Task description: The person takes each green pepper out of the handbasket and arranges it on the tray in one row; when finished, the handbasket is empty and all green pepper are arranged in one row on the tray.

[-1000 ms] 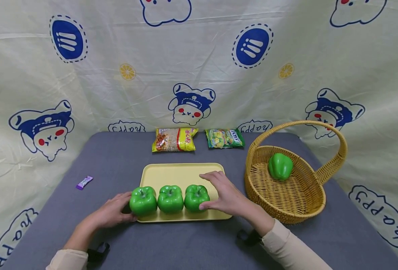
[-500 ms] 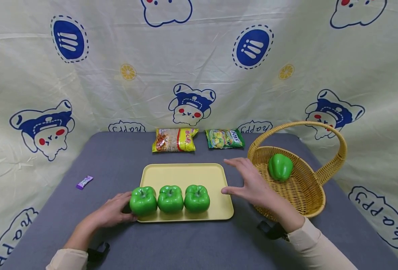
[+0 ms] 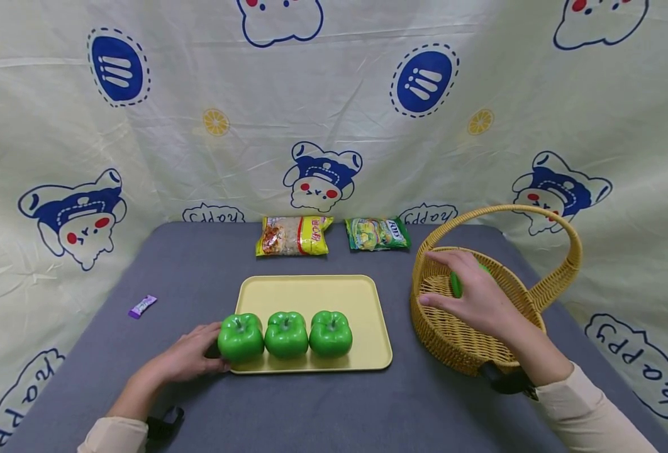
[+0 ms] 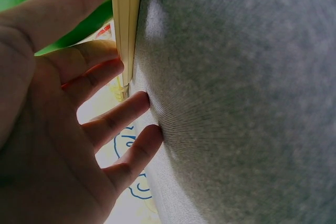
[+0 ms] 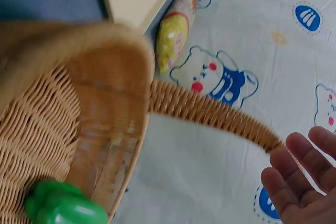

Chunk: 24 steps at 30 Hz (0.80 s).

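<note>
On the pale yellow tray (image 3: 317,289) three green bell peppers stand in a row: a left one (image 3: 240,337), a middle one (image 3: 286,335) and a right one (image 3: 331,334). My left hand (image 3: 189,355) rests at the tray's left front corner, thumb and fingertips at its rim beside the left pepper, fingers relaxed and spread, some touching the cloth. My right hand (image 3: 472,292) hovers over the wicker basket (image 3: 447,349) with thumb and fingers apart and nothing between them. Inside lies another green bell pepper (image 5: 65,205), mostly hidden behind the hand in the head view.
A yellow snack bag (image 3: 293,236) and a green snack bag (image 3: 377,234) lie at the table's back edge. A small purple packet (image 3: 142,306) is on the left. The basket's tall handle (image 3: 574,251) arches over it. A printed cloth (image 3: 334,82) hangs behind.
My right hand has moved right, away from the right-hand pepper on the tray, to over the basket. My left hand and the peppers have stayed put.
</note>
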### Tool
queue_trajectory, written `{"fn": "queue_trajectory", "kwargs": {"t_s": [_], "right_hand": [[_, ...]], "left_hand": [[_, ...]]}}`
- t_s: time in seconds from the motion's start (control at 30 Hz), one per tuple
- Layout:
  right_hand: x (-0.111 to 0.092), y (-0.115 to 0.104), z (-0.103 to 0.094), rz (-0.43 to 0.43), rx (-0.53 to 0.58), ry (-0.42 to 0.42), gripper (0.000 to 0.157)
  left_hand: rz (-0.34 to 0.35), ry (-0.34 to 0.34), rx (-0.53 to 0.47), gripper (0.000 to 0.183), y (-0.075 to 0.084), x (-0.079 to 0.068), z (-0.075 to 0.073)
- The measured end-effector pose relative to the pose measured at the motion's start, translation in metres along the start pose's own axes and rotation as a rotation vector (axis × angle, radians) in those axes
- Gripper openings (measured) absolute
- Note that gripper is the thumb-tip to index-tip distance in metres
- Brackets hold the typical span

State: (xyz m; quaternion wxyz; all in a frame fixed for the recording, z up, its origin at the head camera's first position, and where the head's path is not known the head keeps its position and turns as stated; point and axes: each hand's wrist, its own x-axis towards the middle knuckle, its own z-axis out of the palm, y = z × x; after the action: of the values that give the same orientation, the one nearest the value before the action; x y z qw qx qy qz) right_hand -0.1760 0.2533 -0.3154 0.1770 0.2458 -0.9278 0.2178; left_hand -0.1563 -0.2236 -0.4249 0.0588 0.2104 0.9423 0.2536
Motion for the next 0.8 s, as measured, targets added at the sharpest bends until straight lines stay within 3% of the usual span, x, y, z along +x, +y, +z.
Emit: {"fn": "queue_trajectory", "kwargs": {"t_s": [0.5, 0.8], "right_hand": [[0.002, 0.047, -0.024, 0.117, -0.046, -0.006, 0.066], [0.012, 0.073, -0.024, 0.266, -0.037, -0.071, 0.075]], "left_hand": [[-0.029, -0.025, -0.026, 0.071, 0.0, 0.0, 0.001], [-0.024, -0.024, -0.027, 0.07, 0.0, 0.0, 0.0]]}}
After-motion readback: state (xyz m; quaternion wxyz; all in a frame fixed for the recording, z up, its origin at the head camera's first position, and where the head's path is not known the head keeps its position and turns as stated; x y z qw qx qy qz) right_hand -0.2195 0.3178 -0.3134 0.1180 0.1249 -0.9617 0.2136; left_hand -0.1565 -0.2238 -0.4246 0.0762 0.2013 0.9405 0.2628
